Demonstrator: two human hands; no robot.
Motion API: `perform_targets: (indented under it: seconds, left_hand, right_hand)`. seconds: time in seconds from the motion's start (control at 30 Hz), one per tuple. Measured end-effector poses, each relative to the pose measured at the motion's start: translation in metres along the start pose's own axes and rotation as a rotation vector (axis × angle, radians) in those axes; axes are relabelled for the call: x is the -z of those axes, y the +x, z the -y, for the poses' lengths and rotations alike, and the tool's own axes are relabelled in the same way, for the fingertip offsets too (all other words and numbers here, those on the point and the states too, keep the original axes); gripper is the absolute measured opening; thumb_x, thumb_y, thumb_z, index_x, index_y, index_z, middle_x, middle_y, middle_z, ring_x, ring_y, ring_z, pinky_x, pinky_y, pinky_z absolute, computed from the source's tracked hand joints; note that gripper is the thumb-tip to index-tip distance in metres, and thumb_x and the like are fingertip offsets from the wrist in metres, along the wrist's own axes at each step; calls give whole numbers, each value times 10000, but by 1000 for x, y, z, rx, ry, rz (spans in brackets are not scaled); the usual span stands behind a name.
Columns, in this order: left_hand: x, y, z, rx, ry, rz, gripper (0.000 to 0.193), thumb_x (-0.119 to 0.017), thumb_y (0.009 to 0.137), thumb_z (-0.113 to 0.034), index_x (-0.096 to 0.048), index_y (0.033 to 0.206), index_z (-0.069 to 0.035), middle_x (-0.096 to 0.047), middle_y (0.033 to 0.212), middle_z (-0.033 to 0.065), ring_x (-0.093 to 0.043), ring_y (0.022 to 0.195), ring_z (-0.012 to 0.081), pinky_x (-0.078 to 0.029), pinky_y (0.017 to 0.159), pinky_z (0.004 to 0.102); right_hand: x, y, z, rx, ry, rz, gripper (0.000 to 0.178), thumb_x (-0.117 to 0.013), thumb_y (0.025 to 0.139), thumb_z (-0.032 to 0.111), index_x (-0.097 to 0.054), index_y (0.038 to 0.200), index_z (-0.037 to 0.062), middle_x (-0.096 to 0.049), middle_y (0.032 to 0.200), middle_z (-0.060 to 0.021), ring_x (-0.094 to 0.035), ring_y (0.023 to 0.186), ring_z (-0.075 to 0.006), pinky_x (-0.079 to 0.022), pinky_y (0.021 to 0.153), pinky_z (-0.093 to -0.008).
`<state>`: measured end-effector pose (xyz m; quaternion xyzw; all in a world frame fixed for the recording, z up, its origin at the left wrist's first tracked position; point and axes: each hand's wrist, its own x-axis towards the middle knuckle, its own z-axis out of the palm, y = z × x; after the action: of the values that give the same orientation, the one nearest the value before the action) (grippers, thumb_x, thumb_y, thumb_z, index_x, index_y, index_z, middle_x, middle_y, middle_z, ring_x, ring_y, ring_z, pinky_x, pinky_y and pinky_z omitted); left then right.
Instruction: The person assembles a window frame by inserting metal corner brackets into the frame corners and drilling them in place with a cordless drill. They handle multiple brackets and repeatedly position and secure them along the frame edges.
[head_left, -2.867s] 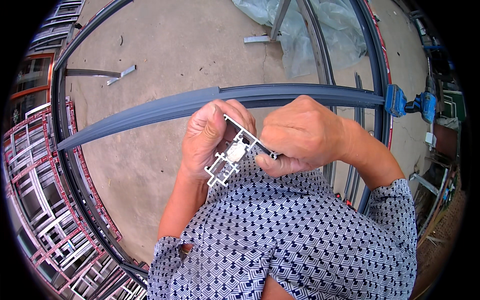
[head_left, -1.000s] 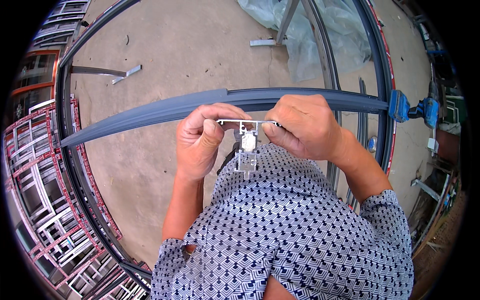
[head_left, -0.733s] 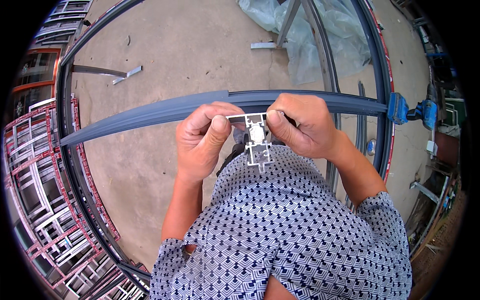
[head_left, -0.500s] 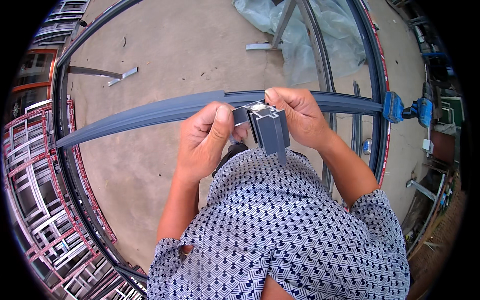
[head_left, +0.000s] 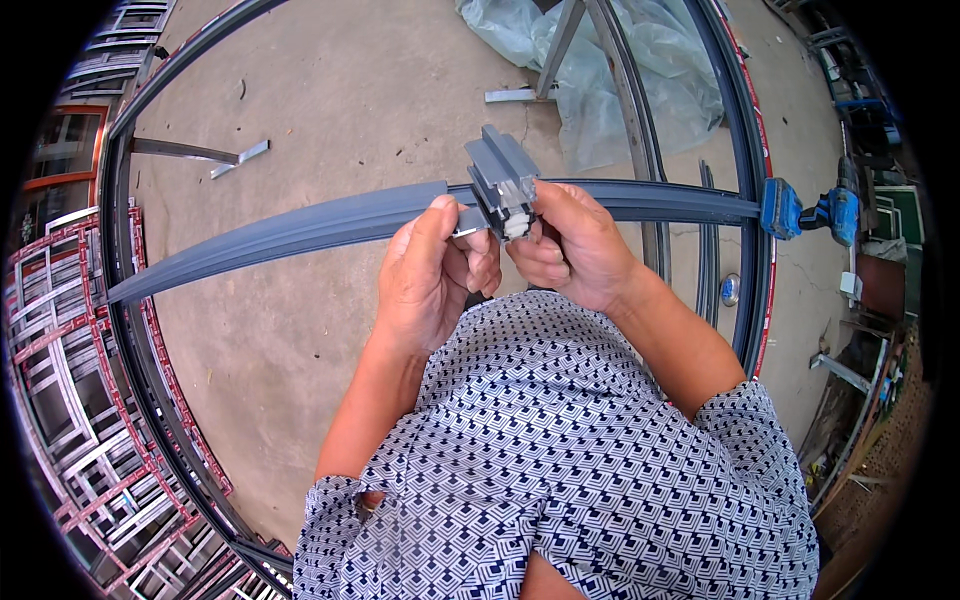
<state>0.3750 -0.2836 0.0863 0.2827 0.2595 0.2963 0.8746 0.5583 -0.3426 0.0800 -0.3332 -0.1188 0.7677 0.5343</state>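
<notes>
A short grey piece of aluminium profile (head_left: 503, 165) is held up between my hands, its cut end with slots and a whitish insert facing toward me. My left hand (head_left: 425, 265) is closed, thumb on top, pinching a thin flat flange (head_left: 470, 221) at the piece's left side. My right hand (head_left: 580, 240) grips the piece's right side between thumb and fingers. Just behind it runs a long grey crossbar (head_left: 290, 225), which crosses the large dark frame (head_left: 740, 100) from side to side. The fingertips under the piece are partly hidden.
A blue cordless drill (head_left: 810, 212) rests at the frame's right side. Stacked metal frames (head_left: 75, 350) stand at the left. Clear plastic sheeting (head_left: 640, 100) lies on the floor at the far right, beside a metal stand leg (head_left: 515, 96). A small blue-and-silver round object (head_left: 730, 290) lies near the right rail.
The profile piece has been turned over: its body pointed down toward me and now points up and away. My right hand has come lower, its fingers now under the piece.
</notes>
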Motion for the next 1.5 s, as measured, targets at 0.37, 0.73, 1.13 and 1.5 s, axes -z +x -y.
perform_targets:
  seconds: [0.37, 0.73, 1.13, 1.5]
  left_hand:
    - [7, 4, 10, 61, -141, -19, 433, -469, 1116, -388, -604, 875, -54, -557, 672, 54, -500, 609, 152, -435, 595, 325]
    - [23, 12, 19, 92, -85, -19, 414, -481, 1111, -352, -614, 859, -52, -574, 675, 42, -512, 605, 151, -455, 612, 328]
    - [31, 24, 25, 159, -89, -1, 396, -481, 1103, -343, -626, 862, -64, -581, 687, 38, -524, 610, 150, -461, 613, 332]
    - [34, 42, 25, 187, 226, -53, 326, -519, 1109, -311, -636, 928, -65, -629, 757, 16, -556, 671, 113, -464, 640, 293]
  right_hand:
    - [6, 0, -9, -3, 35, -45, 444, -470, 1115, 353, -555, 770, 87, -474, 587, 23, -383, 436, -55, -293, 391, -227]
    - [14, 0, -18, 7, -9, -122, 368, -523, 1089, 307, -564, 798, 85, -492, 633, 17, -399, 475, -59, -298, 406, -230]
    - [20, 1, -17, 2, -23, -205, 310, -547, 1069, 272, -572, 823, 85, -504, 667, 28, -411, 503, -64, -309, 432, -237]
    - [49, 9, -9, 104, -321, -278, 288, -605, 1059, 289, -614, 857, 84, -556, 711, 26, -473, 589, -56, -367, 517, -230]
